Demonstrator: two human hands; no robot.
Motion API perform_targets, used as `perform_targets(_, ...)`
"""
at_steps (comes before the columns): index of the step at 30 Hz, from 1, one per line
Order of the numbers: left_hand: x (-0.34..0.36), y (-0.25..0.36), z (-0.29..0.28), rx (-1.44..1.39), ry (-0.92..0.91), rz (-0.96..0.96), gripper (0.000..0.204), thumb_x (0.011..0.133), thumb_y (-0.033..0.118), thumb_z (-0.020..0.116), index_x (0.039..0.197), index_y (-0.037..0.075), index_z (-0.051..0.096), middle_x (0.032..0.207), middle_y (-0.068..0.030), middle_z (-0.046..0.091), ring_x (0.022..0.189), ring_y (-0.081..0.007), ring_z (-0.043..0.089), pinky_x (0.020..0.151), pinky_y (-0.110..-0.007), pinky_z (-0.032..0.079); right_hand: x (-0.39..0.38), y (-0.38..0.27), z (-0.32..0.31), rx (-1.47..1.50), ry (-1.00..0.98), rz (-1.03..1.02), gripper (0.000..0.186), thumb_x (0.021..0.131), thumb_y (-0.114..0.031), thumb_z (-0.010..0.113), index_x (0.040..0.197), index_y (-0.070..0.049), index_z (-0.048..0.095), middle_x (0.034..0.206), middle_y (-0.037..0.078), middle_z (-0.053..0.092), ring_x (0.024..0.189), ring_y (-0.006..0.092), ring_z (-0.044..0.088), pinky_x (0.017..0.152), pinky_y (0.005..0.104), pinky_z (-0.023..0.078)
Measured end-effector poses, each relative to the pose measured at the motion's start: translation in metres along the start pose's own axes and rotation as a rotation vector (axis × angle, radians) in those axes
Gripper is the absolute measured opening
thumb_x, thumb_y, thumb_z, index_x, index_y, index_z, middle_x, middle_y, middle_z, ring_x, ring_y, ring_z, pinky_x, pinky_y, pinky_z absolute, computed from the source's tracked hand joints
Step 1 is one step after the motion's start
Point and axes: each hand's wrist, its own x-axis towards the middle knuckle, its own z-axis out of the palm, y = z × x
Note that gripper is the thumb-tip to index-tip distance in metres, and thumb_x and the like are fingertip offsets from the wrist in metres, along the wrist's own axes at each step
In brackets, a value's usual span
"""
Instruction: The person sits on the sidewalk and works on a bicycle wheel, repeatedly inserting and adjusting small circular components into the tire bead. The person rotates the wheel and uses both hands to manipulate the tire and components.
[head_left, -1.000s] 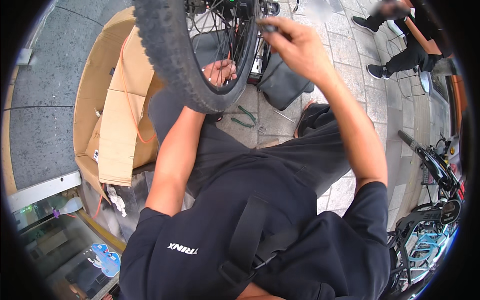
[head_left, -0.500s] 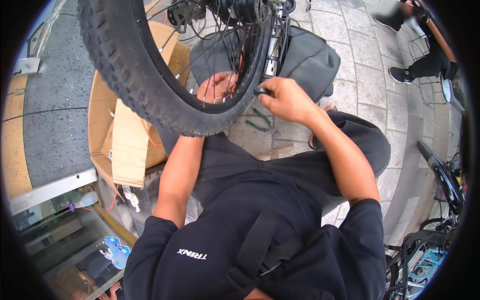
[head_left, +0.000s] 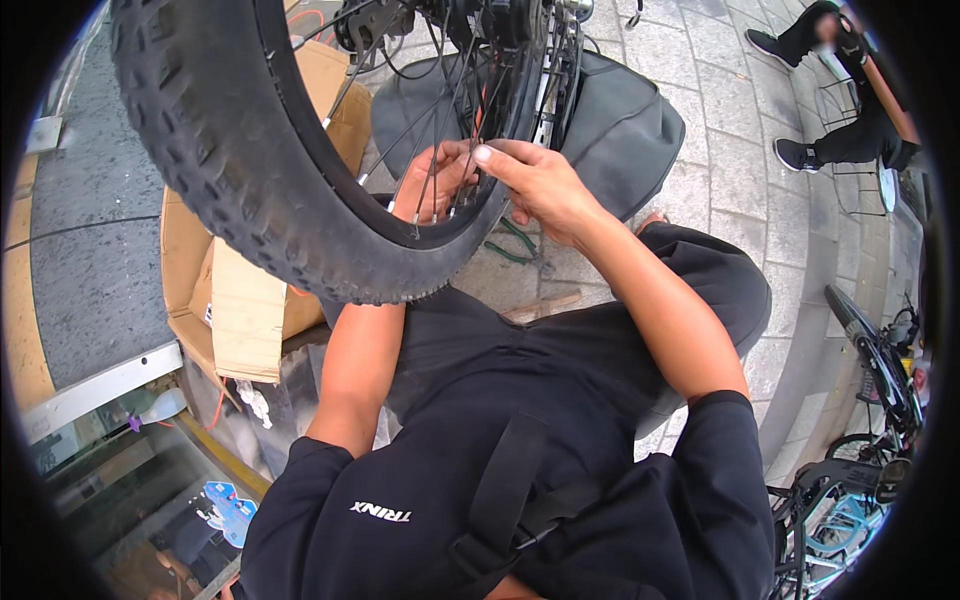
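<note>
A black bicycle wheel [head_left: 210, 170] with knobby tyre and thin spokes fills the upper middle. My left hand [head_left: 432, 180] reaches in from behind the wheel, partly hidden by spokes, its fingers curled near the rim. My right hand [head_left: 532, 185] is at the rim's right side, thumb pressed by the spokes beside my left fingers; what is between its fingers is hidden. An orange cable or part shows behind the spokes. Green-handled pliers [head_left: 508, 250] lie on the paving below.
A grey padded sheet [head_left: 630, 140] lies behind the wheel. A torn cardboard box [head_left: 245, 320] and a ledge [head_left: 95, 290] are at left. A seated person's legs [head_left: 840, 140] are at upper right. Parked bicycles [head_left: 870, 350] stand at lower right.
My right hand has come down from high on the wheel and in toward my left fingers; the dark piece it held is now out of sight. The wheel appears further left and lower.
</note>
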Motion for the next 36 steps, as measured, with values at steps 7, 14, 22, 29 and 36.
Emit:
perform_targets(7, 0.004, 0.001, -0.013, 0.134, 0.009, -0.030, 0.018, 0.102, 0.016, 0.061, 0.118, 0.006, 0.063, 0.092, -0.0013, 0.067, 0.078, -0.0092, 0.057, 0.074, -0.026, 0.046, 0.017, 0.002, 0.013, -0.048, 0.009, -0.110, 0.038, 0.097, -0.034, 0.071, 0.120, -0.004, 0.075, 0.091, -0.001, 0.068, 0.057, 0.0039, 0.044, 0.047, 0.0223, 0.033)
perform_targets(14, -0.004, 0.009, -0.003, 0.024, 0.023, -0.084, 0.021, 0.102, 0.020, 0.064, 0.116, 0.004, 0.066, 0.089, -0.0005, 0.068, 0.078, -0.0090, 0.059, 0.075, -0.025, 0.046, 0.020, 0.017, 0.018, -0.030, 0.013, -0.256, 0.037, 0.100, -0.026, 0.065, 0.114, 0.007, 0.071, 0.093, 0.007, 0.073, 0.088, 0.0115, 0.065, 0.083, 0.0293, 0.053)
perform_targets(22, 0.005, -0.001, -0.004, 0.059, 0.091, -0.074, 0.023, 0.103, 0.022, 0.064, 0.117, 0.004, 0.065, 0.093, -0.0009, 0.068, 0.076, -0.0065, 0.058, 0.069, -0.023, 0.044, 0.020, 0.005, -0.002, -0.327, 0.073, -0.268, 0.030, 0.099, -0.025, 0.062, 0.109, -0.001, 0.075, 0.097, 0.011, 0.076, 0.089, 0.0194, 0.071, 0.082, 0.0337, 0.054)
perform_targets(29, 0.007, -0.006, -0.015, 0.195, -0.017, -0.011, 0.020, 0.103, 0.024, 0.064, 0.112, 0.006, 0.063, 0.093, 0.0008, 0.068, 0.079, -0.0051, 0.058, 0.069, -0.021, 0.042, 0.021, 0.006, 0.006, -0.846, 0.322, -0.512, 0.032, 0.096, -0.031, 0.057, 0.092, -0.007, 0.077, 0.097, 0.018, 0.072, 0.092, 0.0409, 0.069, 0.081, 0.0476, 0.054)
perform_targets(36, 0.013, -0.011, -0.022, 0.100, -0.017, -0.033, 0.022, 0.103, 0.022, 0.065, 0.118, 0.006, 0.063, 0.092, 0.0020, 0.066, 0.079, -0.0056, 0.057, 0.069, -0.022, 0.044, 0.020, -0.002, 0.006, -0.919, 0.306, -0.462, 0.034, 0.095, -0.033, 0.058, 0.090, -0.005, 0.076, 0.085, 0.020, 0.072, 0.089, 0.0417, 0.070, 0.080, 0.0487, 0.054)
